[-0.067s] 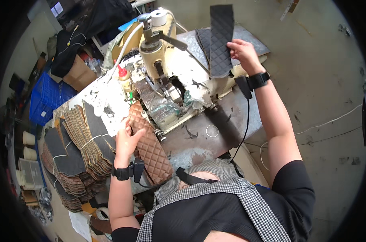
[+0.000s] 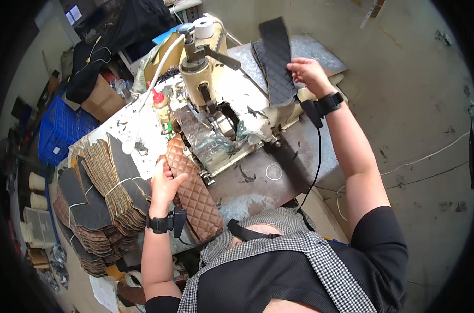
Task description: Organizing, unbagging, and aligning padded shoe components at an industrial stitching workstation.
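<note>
Panel, brown, glossy and stitched in puffed diamonds, is laid slantwise on the worn bench, its near end toward the lap; if brushed by a forearm, it could be slid off the edge. It seems to be touched by the left hand, whose fingers are loosely curled at its side; whether it is gripped cannot be told. To the left, thick bundles of dark, tan-edged pieces are tied with white cord, and could be spilled if a cord slipped. A thin black cable is hung from the right wristband and could be snagged if the arm were swung. Beyond, curled black scraps are scattered around the cream metal machine; a red-capped bottle could be tipped by a stray wrist. Farther off, a black strip, long, flexible and quilted, is pinched at one edge by the right hand, before other dark layers; with so slight a hold, it could be dropped or creased.
</note>
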Demonstrator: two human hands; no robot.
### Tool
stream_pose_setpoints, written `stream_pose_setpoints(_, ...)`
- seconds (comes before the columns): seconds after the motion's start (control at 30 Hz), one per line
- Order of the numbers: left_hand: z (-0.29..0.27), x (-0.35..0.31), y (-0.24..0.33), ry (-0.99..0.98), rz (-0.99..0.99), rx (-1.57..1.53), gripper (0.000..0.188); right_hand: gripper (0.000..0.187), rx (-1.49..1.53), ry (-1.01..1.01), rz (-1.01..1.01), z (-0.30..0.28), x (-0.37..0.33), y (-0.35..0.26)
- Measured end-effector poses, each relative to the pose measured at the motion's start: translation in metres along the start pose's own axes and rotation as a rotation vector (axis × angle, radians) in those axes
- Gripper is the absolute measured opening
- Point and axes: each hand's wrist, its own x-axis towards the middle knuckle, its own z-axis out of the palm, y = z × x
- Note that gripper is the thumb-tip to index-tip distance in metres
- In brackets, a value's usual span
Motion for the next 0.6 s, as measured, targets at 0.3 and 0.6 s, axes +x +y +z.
stream_pose_setpoints(0.3,0.003,-0.006,-0.003,0.127,0.030,0.402,0.044,0.025,-0.171,0.125,-0.407,0.031,-0.065,-0.007)
stream_pose_setpoints(0.6,-0.003,-0.016,0.027,0.097,-0.089,0.181,0.034,0.013,-0.465,-0.201,-0.861,0.080,-0.143,-0.009)
